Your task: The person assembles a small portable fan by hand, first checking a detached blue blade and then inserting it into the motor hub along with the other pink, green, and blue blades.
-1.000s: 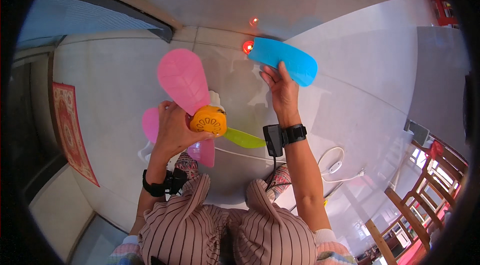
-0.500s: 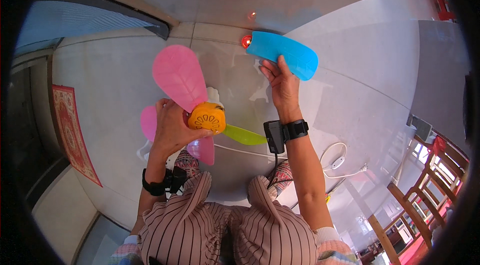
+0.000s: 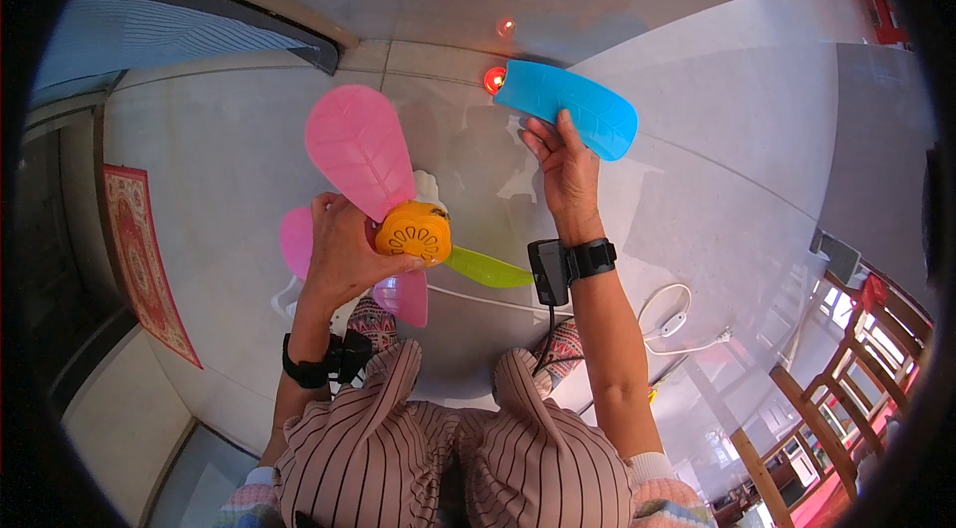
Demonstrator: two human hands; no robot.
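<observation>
My left hand (image 3: 349, 244) is wrapped round an orange flower-shaped hub (image 3: 413, 232) with a ring of dark petal marks. Large pink leaf-shaped blades (image 3: 360, 144) and one green blade (image 3: 488, 269) fan out from it. Behind the hub shows a white scalloped part (image 3: 428, 191); the rest of what carries it is mostly hidden. Out to the right, my right hand (image 3: 568, 169) pinches a loose blue leaf-shaped blade (image 3: 573, 105) near its outer end, thumb on top. The blue blade is apart from the hub.
A small glowing red light (image 3: 495, 80) shows beside the blue blade's inner end, near the wall base. A white cord (image 3: 662, 314) with an inline switch (image 3: 673, 325) and a plug (image 3: 724, 335) lies right on the tiled floor. A red patterned mat (image 3: 149, 264) is left; wooden chairs (image 3: 846, 398) stand right.
</observation>
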